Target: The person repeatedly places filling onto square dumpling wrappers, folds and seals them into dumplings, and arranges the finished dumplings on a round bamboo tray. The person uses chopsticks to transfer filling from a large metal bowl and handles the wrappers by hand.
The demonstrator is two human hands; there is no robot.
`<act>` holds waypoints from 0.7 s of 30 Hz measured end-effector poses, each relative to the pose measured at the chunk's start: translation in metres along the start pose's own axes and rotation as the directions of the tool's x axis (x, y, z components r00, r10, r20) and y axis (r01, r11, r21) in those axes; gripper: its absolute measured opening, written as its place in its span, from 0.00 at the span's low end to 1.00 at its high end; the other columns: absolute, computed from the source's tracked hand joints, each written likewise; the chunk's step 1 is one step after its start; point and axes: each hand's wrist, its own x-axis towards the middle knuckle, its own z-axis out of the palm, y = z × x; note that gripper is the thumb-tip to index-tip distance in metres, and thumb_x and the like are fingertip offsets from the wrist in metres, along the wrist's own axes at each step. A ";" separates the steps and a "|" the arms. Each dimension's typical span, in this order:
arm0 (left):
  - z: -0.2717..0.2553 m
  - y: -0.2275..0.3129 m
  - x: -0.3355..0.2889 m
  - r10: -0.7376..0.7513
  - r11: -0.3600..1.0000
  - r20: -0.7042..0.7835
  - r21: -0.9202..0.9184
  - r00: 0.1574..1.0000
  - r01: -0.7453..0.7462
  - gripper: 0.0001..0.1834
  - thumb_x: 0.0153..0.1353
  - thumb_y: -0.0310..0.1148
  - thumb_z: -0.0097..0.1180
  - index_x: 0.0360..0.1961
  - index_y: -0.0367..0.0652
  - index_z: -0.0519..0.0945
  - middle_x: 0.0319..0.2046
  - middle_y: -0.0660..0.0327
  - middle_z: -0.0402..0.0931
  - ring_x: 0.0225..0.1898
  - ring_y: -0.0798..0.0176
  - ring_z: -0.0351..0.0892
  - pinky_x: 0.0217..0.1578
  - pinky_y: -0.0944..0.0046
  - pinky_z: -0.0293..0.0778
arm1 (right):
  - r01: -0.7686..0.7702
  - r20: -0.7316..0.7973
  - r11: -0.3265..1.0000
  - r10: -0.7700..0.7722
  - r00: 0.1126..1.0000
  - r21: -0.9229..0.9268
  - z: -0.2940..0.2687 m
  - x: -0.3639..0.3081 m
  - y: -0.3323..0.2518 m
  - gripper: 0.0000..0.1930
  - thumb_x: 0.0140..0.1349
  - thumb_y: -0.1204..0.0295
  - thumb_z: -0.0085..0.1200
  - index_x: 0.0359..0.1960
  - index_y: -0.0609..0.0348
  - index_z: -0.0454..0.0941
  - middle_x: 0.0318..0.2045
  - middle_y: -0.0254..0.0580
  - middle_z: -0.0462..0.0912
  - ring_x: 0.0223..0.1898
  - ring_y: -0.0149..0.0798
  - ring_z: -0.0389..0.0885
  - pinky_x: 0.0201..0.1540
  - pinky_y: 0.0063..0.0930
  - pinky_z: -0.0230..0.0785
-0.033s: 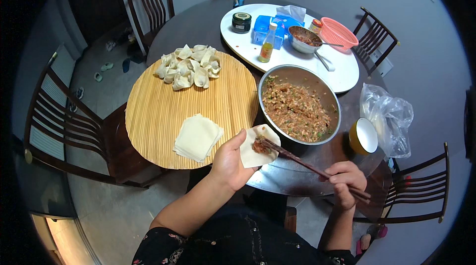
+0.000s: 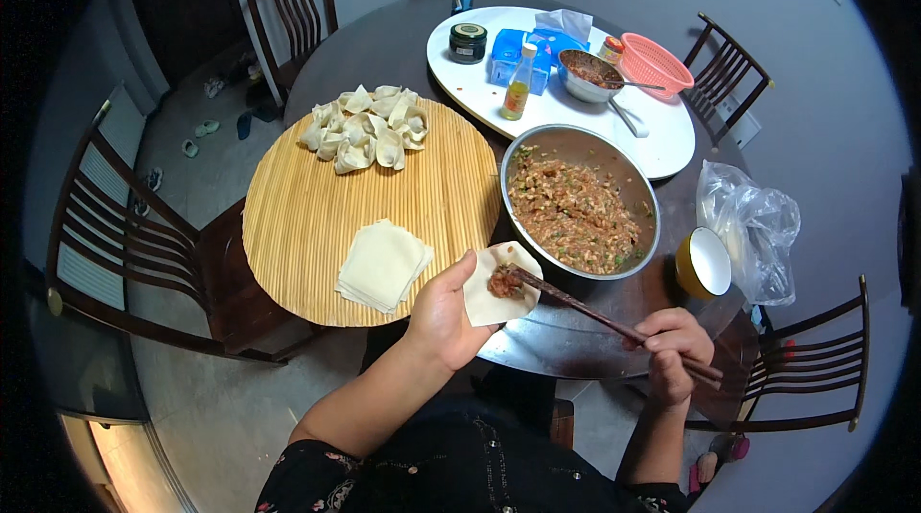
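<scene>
My left hand (image 2: pixel 444 314) holds a square wonton wrapper (image 2: pixel 484 304) spread across its fingers, with the thumb along one edge. A dab of meat filling (image 2: pixel 503 283) sits in the middle of the wrapper. Gripped in my right hand (image 2: pixel 674 350) are dark wooden chopsticks (image 2: pixel 590 311), their tips touching the filling. Just beyond stands a large steel bowl (image 2: pixel 650 192) with minced filling (image 2: pixel 566 206) in it. To the left, a stack of wrappers (image 2: pixel 384 267) lies on a round slatted board (image 2: pixel 288 216), and folded wontons (image 2: pixel 360 134) are heaped at its far side.
On a white turntable (image 2: pixel 667 144) are a jar (image 2: pixel 467 43), a bottle (image 2: pixel 518 86), blue tissue packs, a smaller bowl (image 2: pixel 593 89) and a pink basket (image 2: pixel 654 67). A yellow cup (image 2: pixel 703 264) and a plastic bag (image 2: pixel 748 225) stand at the right. Wooden chairs surround the table.
My right hand has shifted slightly to the right, and the chopstick tips have drawn back a little across the filling. My left hand stays in place with the wrapper.
</scene>
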 end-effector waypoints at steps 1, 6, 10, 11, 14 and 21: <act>0.001 0.001 -0.003 -0.021 1.000 -0.011 -0.008 1.000 0.021 0.23 0.71 0.41 0.30 0.56 0.35 0.65 0.52 0.51 0.70 0.55 0.51 0.70 0.58 0.48 0.64 | -0.015 -0.022 0.998 0.016 1.000 0.061 -0.002 0.000 0.002 0.12 0.59 0.66 0.54 0.26 0.63 0.78 0.28 0.49 0.80 0.25 0.40 0.81 0.28 0.29 0.75; -0.003 -0.002 -0.013 -0.119 0.993 0.052 -0.007 0.992 0.119 0.24 0.70 0.42 0.32 0.59 0.35 0.63 0.55 0.47 0.67 0.58 0.48 0.68 0.61 0.46 0.61 | -0.194 0.040 0.945 0.190 0.981 0.265 -0.007 0.002 0.006 0.13 0.62 0.67 0.51 0.28 0.68 0.76 0.28 0.53 0.77 0.22 0.41 0.80 0.23 0.28 0.76; -0.004 -0.003 -0.015 -0.109 0.993 0.063 -0.036 0.992 0.112 0.25 0.70 0.43 0.32 0.59 0.35 0.63 0.55 0.46 0.67 0.58 0.47 0.68 0.60 0.45 0.61 | -0.179 0.041 0.911 0.176 0.984 0.372 -0.014 -0.002 0.006 0.13 0.63 0.67 0.50 0.30 0.69 0.76 0.27 0.54 0.76 0.21 0.41 0.79 0.22 0.28 0.76; -0.005 -0.003 -0.015 -0.103 0.993 0.056 -0.043 0.993 0.105 0.25 0.70 0.43 0.32 0.59 0.35 0.63 0.56 0.46 0.67 0.58 0.46 0.68 0.60 0.45 0.62 | -0.130 0.017 0.892 0.136 0.990 0.434 -0.014 -0.001 0.004 0.14 0.64 0.68 0.49 0.29 0.69 0.75 0.27 0.54 0.76 0.21 0.41 0.79 0.21 0.29 0.76; -0.003 -0.008 -0.016 -0.115 0.990 0.070 -0.073 0.991 0.120 0.25 0.70 0.44 0.32 0.59 0.35 0.63 0.56 0.46 0.67 0.58 0.45 0.68 0.60 0.45 0.62 | -0.156 -0.022 0.931 0.172 0.985 0.330 -0.017 -0.008 0.007 0.13 0.64 0.68 0.48 0.30 0.69 0.75 0.27 0.55 0.76 0.21 0.42 0.79 0.22 0.30 0.76; 0.001 -0.014 -0.015 -0.081 0.995 0.078 -0.051 0.994 0.086 0.25 0.71 0.46 0.30 0.58 0.38 0.64 0.54 0.47 0.68 0.57 0.47 0.68 0.59 0.44 0.63 | -0.170 -0.107 0.888 0.236 0.966 0.427 -0.008 -0.007 0.004 0.13 0.66 0.68 0.44 0.31 0.69 0.72 0.28 0.55 0.75 0.22 0.41 0.80 0.25 0.30 0.77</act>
